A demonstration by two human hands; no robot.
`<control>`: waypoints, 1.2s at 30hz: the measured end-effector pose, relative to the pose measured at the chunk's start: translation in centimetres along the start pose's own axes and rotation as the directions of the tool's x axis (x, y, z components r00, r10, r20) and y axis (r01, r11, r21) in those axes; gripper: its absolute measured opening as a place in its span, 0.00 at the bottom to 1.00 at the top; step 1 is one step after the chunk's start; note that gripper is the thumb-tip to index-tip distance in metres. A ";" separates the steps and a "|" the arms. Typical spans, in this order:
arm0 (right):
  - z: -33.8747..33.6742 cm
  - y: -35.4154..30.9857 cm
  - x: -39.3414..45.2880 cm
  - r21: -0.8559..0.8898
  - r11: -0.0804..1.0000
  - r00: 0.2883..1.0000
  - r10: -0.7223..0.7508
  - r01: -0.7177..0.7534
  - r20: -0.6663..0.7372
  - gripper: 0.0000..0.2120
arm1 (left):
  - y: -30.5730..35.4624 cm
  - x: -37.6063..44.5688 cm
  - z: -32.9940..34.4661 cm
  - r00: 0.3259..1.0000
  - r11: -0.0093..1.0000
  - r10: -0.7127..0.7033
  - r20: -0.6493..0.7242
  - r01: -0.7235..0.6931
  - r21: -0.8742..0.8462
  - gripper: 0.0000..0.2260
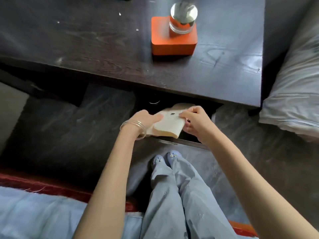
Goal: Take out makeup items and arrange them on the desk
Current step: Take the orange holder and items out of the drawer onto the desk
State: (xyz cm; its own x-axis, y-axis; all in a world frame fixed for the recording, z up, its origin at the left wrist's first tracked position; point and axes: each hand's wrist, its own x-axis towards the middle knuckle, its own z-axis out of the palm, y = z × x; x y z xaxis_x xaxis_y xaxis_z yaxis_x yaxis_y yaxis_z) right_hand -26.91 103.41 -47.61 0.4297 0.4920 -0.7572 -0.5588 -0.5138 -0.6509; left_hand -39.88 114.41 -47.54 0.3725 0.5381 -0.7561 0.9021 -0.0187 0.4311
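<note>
A cream pouch (170,124) is held over the open drawer (188,144) below the desk (86,49) — its left side gripped by the left hand (146,120), its top edge pinched by the right hand (193,121). If it is opened there, items may spill into the drawer — or it may catch the desk edge when lifted.

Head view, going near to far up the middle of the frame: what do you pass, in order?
Pale blue trousers → blue slippers → cream pouch held by both hands → dark desk's front edge → orange block → glass globe.
</note>
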 end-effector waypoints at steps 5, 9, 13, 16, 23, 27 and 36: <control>0.4 -4.7 -10.3 -0.128 0.973 0.977 -0.175 0.191 0.125 0.09 | 2.7 -10.3 -4.5 0.997 0.986 0.070 -0.041 -0.063 0.151 0.21; -0.6 -10.4 -12.2 -0.235 0.888 0.916 -0.401 0.395 0.028 0.07 | 7.7 -12.0 -7.6 0.948 0.955 0.295 -0.120 -0.295 0.020 0.17; -3.3 -14.8 -8.6 -0.408 0.792 0.830 -0.543 0.455 -0.128 0.04 | 13.4 -8.5 -6.9 0.900 0.910 0.402 -0.168 -0.413 -0.032 0.13; -5.1 -16.0 -4.2 -0.561 0.711 0.763 -0.614 0.425 -0.200 0.08 | 16.8 -4.4 -5.2 0.894 0.905 0.414 -0.170 -0.425 -0.032 0.14; -6.6 -15.8 4.6 -0.677 0.689 0.815 -0.532 0.259 -0.230 0.12 | 18.1 2.6 -3.0 0.905 0.917 0.398 -0.152 -0.395 0.056 0.04; -6.1 -14.1 4.2 -0.752 0.631 0.823 -0.520 0.190 -0.228 0.13 | 15.0 1.7 -3.5 0.913 0.937 0.345 -0.217 -0.348 0.029 0.10; 1.4 -3.9 -1.0 -0.618 0.644 0.892 -0.341 0.451 0.295 0.11 | 3.2 4.6 -0.6 0.995 0.957 -0.077 0.057 0.090 -0.277 0.07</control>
State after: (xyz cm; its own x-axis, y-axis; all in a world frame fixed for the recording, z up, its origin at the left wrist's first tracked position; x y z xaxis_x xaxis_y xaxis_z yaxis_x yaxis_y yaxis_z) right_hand -26.20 105.92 -44.20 0.3646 0.8219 -0.4377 0.2724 -0.5437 -0.7939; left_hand -35.46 117.35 -49.32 0.3136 0.4888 -0.8141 0.8364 0.2637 0.4805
